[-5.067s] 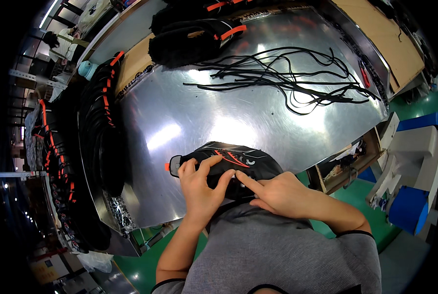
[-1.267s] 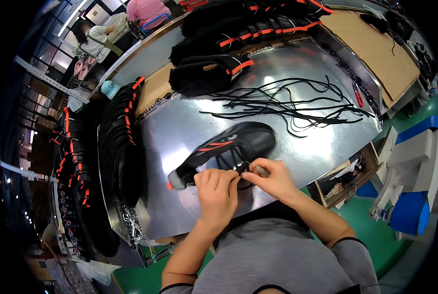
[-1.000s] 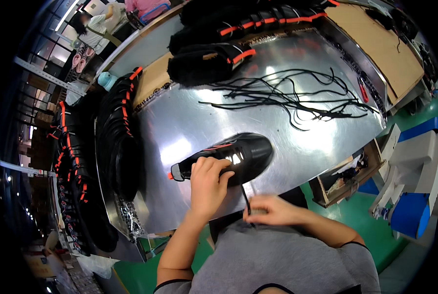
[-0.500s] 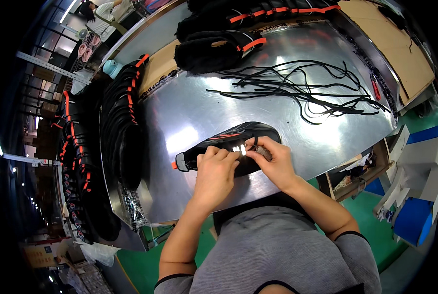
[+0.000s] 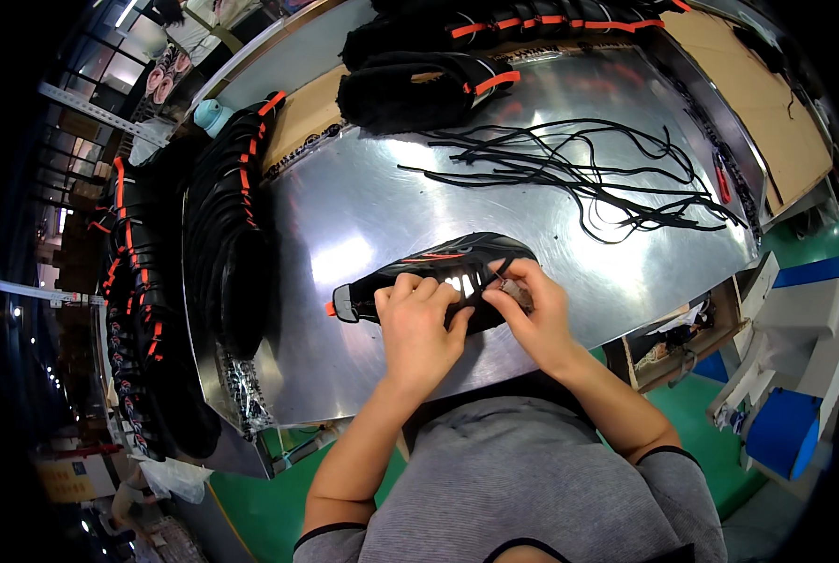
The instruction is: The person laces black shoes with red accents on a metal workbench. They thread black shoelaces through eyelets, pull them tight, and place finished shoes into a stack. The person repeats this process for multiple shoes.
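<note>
Near the desk's [image 5: 363,202] six o'clock, the left grip [image 5: 421,324] is clamped on the black shoe [image 5: 436,256], apparently steadying it, while the right grip [image 5: 539,314], whose closure I can't tell, meets the lacing [image 5: 481,279].

The left hand [image 5: 421,328] covers part of the black shoe [image 5: 483,246]; the top edge cuts off the farthest shoe row [image 5: 579,7].

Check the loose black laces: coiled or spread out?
Spread out: the black laces trail in long, crossing strands over the metal tabletop.
</note>
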{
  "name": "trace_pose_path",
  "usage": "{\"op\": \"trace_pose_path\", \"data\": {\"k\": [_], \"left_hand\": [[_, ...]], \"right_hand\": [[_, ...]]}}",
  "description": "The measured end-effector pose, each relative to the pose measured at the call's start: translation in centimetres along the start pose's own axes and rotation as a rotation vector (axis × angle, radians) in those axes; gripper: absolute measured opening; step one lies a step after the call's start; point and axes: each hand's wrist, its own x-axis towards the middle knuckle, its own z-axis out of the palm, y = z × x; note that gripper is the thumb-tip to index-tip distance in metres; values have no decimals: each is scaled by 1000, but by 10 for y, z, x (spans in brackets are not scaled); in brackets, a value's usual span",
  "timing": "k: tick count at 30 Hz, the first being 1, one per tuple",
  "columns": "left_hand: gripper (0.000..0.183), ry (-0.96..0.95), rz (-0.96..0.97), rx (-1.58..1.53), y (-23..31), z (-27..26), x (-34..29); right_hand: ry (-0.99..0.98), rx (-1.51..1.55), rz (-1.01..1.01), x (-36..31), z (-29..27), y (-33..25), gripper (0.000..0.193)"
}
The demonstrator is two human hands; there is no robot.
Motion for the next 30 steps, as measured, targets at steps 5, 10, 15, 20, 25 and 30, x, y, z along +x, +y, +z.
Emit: {"op": "trace_pose_path", "data": {"k": [5,10,15,20,25,30], "left_hand": [[20,21,-3,-21,-3,6,-1],[23,84,33,-35,-6,11,-3],[23,105,64,-64,-8,11,-4],[23,97,141,-110,-13,16,-8],[20,42,203,-178,-15,15,-13],[18,-20,249,-166,-11,7,-19]], "right_hand": [[-93,44,169,-27,-10,-21,21],[-258,-39,319,-31,-7,-19,19],[-288,-40,360,-22,-6,-19,20],[-257,62,455,-19,-2,-11,22],[-188,264,637,-14,17,-8,24],[-303,187,628,-14,9,-10,23]]}}
